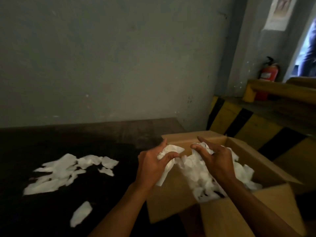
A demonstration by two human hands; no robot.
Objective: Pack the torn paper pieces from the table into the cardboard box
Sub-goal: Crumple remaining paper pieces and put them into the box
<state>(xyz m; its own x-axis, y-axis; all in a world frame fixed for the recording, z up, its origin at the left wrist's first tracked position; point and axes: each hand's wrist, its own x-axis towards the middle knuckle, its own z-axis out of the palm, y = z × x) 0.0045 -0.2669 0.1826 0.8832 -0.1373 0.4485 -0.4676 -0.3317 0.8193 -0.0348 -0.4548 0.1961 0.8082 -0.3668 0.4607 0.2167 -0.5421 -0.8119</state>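
While my left hand [152, 165] and right hand [216, 161] clutch crumpled white paper [172, 151], the open brown cardboard box [171, 202] beneath holds more white scraps [205, 177].

No legible text. Wall poster [278, 11], far above and right of the fingers: print blurred. Fire extinguisher [268, 72] label, beyond the fingers: unreadable.

The right hand [217, 161] covers part of the white paper heap [201, 178] in the cardboard box [172, 200], whose floor is hidden and whose near flap runs off the bottom edge. The wall poster [280, 12] and a figure at the doorway [310, 53] are blurred and cut by the frame. Motion blur smears the scraps on the dark surface [51, 144].
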